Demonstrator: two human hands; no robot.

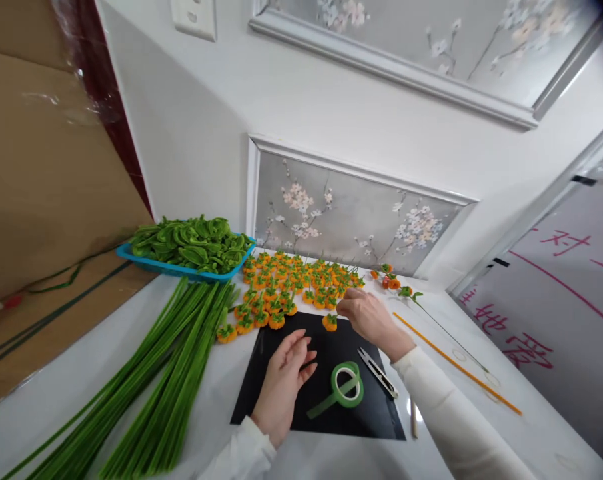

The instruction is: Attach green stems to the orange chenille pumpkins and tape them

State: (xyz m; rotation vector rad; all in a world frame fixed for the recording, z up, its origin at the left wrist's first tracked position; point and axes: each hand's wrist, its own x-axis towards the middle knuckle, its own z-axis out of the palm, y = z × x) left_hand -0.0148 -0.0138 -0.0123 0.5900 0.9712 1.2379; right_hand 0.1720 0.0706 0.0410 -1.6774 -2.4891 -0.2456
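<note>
My right hand (370, 323) reaches to the far edge of a black mat (261, 393), its fingers pinched together. An orange pipe-cleaner flower (330, 323) with a green top is at those fingertips, seemingly held by its short stem; the grip itself is partly hidden. Over the mat's left side, my left hand (287, 380) is half curled, fingers apart and nothing in them. On the mat between my hands lies a roll of green tape (360, 387) with its end pulled loose. Beside it, thread snips (378, 373) rest under my right forearm.
Many similar orange flowers (281, 273) stand along the wall. Long green pipe cleaners (181, 373) lie at left, below a blue tray (181, 270) of green leaves (191, 243). An orange stick (456, 363) and a wire-stemmed flower (406, 291) are at right.
</note>
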